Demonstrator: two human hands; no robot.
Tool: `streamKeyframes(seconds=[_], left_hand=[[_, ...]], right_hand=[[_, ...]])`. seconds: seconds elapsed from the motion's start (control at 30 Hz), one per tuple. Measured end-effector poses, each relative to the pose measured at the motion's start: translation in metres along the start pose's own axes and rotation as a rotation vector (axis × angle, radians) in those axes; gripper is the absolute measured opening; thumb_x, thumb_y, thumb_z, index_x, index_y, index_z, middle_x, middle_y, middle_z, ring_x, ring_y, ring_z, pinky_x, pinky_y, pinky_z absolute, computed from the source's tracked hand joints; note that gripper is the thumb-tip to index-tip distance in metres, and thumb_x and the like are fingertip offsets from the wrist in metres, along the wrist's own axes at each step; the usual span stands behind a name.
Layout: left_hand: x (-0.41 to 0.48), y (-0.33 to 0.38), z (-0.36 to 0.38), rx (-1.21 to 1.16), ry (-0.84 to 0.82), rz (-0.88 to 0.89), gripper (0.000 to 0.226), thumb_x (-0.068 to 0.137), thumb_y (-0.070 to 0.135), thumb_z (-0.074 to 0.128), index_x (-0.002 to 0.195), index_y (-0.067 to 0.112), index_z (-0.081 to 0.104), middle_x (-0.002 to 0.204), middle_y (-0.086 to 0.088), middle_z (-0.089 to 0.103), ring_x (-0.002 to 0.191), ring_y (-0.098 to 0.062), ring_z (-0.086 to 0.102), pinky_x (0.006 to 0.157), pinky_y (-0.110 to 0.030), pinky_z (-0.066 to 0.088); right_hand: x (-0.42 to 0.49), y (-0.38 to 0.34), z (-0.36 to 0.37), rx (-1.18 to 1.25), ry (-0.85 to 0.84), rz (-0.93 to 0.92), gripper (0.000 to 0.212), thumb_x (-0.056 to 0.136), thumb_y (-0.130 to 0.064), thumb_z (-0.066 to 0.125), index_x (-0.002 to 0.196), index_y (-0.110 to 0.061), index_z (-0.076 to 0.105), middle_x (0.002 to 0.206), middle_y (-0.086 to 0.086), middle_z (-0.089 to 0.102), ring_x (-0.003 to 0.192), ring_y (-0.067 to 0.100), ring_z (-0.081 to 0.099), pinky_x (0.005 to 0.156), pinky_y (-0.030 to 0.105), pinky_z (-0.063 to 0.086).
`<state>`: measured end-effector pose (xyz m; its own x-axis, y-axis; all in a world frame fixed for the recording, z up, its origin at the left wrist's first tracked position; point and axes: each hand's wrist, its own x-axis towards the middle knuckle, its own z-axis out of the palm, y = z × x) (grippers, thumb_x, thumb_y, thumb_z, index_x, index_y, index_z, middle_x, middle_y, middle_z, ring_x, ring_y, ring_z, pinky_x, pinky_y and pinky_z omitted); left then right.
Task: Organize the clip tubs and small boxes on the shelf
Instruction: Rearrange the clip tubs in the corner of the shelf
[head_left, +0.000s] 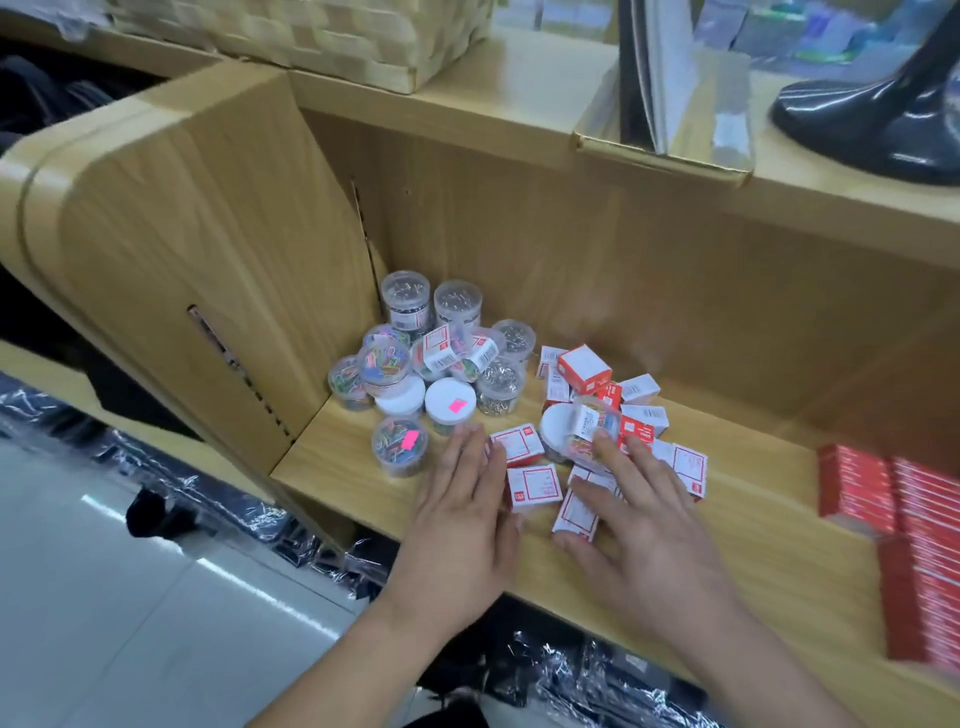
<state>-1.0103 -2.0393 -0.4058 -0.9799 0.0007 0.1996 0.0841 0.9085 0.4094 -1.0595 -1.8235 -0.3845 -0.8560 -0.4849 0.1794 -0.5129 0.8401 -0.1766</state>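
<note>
Small boxes (535, 488) in red and white lie scattered near the front edge of the shelf (769, 545), and both hands are among them. The left hand (462, 504) lies flat, its fingers (467, 447) straight and together, with its side against two boxes. The right hand (644, 504) is spread over the heap with fingers apart, holding nothing, and one fingertip touches a clip tub (576, 428) that lies on its side on top of the boxes. To do this step well, I think the fallen tub should be lifted out first, because it will roll if the boxes under it are pushed. After that the two flat hands can work as walls and press the boxes slowly into one row, labels the same way; they look light and may tip or slide off the front. Farther back, in the left corner, the other clip tubs (395, 364) stand crowded, with two tipped ones on top. The red packs (857, 488) at the right can stay.
</note>
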Motion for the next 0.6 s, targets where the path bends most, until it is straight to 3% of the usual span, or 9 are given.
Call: streamKeyframes(seconds=[0.07, 0.17, 0.23, 0.3, 0.4, 0.5, 0.6], left_hand=[[-0.011, -0.006, -0.017, -0.024, 0.101, 0.010, 0.058, 0.090, 0.032, 0.064, 0.144, 0.013, 0.054, 0.163, -0.013, 0.033, 0.155, -0.031, 0.019, 0.119, -0.053, 0.032], [-0.025, -0.036, -0.037, -0.010, 0.173, -0.153, 0.062, 0.086, 0.041, 0.065, 0.143, 0.018, 0.055, 0.160, -0.015, 0.036, 0.150, -0.038, 0.027, 0.119, -0.054, 0.031], [-0.027, -0.053, -0.048, -0.002, 0.102, -0.281, 0.072, 0.085, 0.055, 0.063, 0.149, 0.027, 0.048, 0.163, -0.016, 0.029, 0.147, -0.038, 0.030, 0.117, -0.049, 0.034], [-0.025, -0.062, -0.052, -0.108, 0.004, -0.353, 0.076, 0.087, 0.053, 0.068, 0.154, 0.033, 0.040, 0.162, -0.011, 0.032, 0.145, -0.033, 0.038, 0.109, -0.039, 0.041], [-0.020, -0.065, -0.047, -0.160, 0.024, -0.272, 0.067, 0.088, 0.037, 0.075, 0.150, 0.030, 0.048, 0.147, -0.005, 0.049, 0.128, -0.026, 0.056, 0.095, -0.029, 0.047], [-0.018, -0.069, -0.037, -0.202, 0.084, -0.169, 0.064, 0.083, 0.036, 0.078, 0.143, 0.028, 0.056, 0.126, 0.001, 0.054, 0.106, -0.021, 0.064, 0.086, -0.025, 0.049], [-0.017, -0.074, -0.033, -0.211, 0.098, -0.109, 0.068, 0.079, 0.045, 0.080, 0.141, 0.029, 0.058, 0.116, 0.007, 0.047, 0.096, -0.015, 0.062, 0.081, -0.021, 0.048]], right_hand=[[0.004, -0.006, -0.003, 0.016, 0.048, 0.014, 0.048, 0.083, -0.056, 0.062, 0.121, -0.027, 0.070, 0.156, 0.007, 0.043, 0.147, 0.032, 0.033, 0.116, 0.055, 0.033], [0.012, -0.031, -0.004, 0.102, 0.124, -0.072, 0.039, 0.086, -0.045, 0.062, 0.116, -0.021, 0.072, 0.149, 0.008, 0.052, 0.144, 0.031, 0.039, 0.116, 0.052, 0.033], [0.014, -0.051, -0.001, 0.125, 0.101, -0.173, 0.041, 0.090, -0.045, 0.056, 0.120, -0.021, 0.069, 0.148, 0.008, 0.053, 0.146, 0.029, 0.037, 0.118, 0.051, 0.031], [0.014, -0.064, 0.004, 0.075, 0.037, -0.202, 0.050, 0.089, -0.051, 0.052, 0.129, -0.024, 0.063, 0.150, 0.008, 0.049, 0.149, 0.030, 0.032, 0.120, 0.053, 0.028], [0.021, -0.069, 0.012, -0.015, -0.012, -0.109, 0.066, 0.086, -0.060, 0.052, 0.143, -0.027, 0.052, 0.154, 0.012, 0.044, 0.149, 0.034, 0.029, 0.120, 0.054, 0.024], [0.025, -0.066, 0.016, -0.061, -0.032, -0.037, 0.079, 0.087, -0.063, 0.051, 0.156, -0.031, 0.030, 0.154, 0.013, 0.043, 0.149, 0.034, 0.028, 0.122, 0.049, 0.016], [0.017, -0.063, 0.019, -0.090, 0.003, -0.044, 0.077, 0.089, -0.059, 0.055, 0.155, -0.025, 0.035, 0.150, 0.013, 0.048, 0.148, 0.031, 0.031, 0.122, 0.050, 0.019]])
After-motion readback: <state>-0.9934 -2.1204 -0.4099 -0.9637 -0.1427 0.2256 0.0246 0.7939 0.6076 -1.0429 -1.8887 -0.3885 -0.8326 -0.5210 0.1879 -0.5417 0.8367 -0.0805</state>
